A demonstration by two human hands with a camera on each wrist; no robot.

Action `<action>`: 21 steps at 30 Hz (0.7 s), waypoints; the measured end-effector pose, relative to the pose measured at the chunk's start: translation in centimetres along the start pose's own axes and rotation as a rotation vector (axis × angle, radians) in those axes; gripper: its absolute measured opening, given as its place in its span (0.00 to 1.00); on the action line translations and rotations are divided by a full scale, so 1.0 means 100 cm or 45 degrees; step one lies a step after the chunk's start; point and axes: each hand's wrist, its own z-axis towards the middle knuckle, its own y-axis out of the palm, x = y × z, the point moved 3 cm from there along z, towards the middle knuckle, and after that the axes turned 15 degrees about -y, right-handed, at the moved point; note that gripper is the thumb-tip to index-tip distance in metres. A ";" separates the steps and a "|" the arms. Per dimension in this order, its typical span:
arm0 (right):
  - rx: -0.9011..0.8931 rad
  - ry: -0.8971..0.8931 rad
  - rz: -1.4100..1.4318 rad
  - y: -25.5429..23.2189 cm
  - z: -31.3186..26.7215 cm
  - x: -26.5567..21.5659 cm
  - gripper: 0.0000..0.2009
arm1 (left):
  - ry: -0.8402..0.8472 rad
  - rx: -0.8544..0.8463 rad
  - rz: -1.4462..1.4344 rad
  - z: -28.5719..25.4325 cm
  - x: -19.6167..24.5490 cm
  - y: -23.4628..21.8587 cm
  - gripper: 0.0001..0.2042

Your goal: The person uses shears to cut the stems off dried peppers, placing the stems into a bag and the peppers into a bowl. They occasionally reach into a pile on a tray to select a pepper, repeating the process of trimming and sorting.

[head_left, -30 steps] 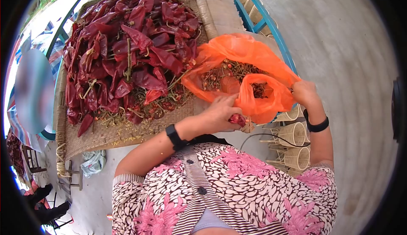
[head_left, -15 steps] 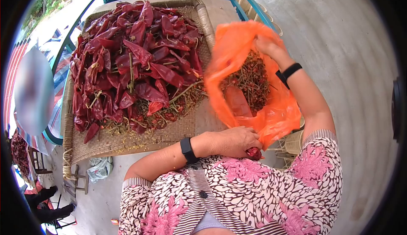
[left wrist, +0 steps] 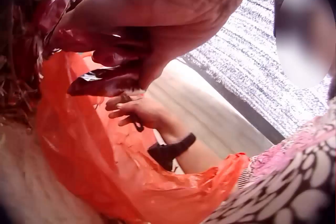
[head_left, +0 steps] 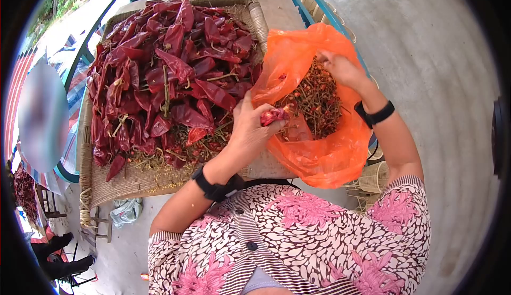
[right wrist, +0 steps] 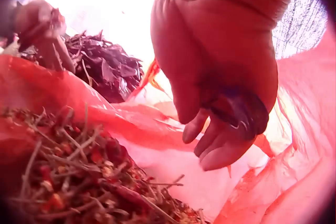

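Observation:
My left hand (head_left: 249, 123) holds dried red chilies (head_left: 274, 116) at the near left rim of an orange plastic bag (head_left: 319, 159). The left wrist view shows the shrivelled dark chilies (left wrist: 107, 83) hanging below its fingers. Inside the bag's mouth is my right hand (head_left: 343, 70), its fingers loosely extended near the far side. A dark glossy loop (right wrist: 241, 111) sits against that hand's palm and fingers; its kind is unclear. Chili stems and red scraps (head_left: 314, 101) fill the bag's bottom.
A large heap of dried red chilies (head_left: 175, 77) covers a woven tray (head_left: 213, 175) left of the bag. Teal metal rails (head_left: 332, 21) run behind. Wicker pieces (head_left: 372, 177) stand below at right. Another person sits at far left, partly visible.
My right hand has moved from the bag's right edge into its mouth, which has opened wider. My left hand dipped toward my body with the chilies, then rose to the bag's left rim.

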 end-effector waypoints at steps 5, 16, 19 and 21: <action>-0.110 0.405 0.204 -0.007 -0.031 -0.048 0.13 | -0.481 -0.472 -0.609 0.043 -0.038 0.034 0.11; 0.404 0.295 -0.121 -0.060 -0.093 0.009 0.19 | 0.367 -0.246 -0.527 0.020 0.129 -0.019 0.09; 0.453 0.206 -0.125 -0.079 -0.100 0.006 0.18 | 0.426 -0.351 -0.685 0.015 0.161 -0.022 0.12; 0.577 0.215 -0.051 -0.078 -0.103 -0.002 0.17 | 0.337 -0.383 -0.726 0.008 0.166 -0.024 0.12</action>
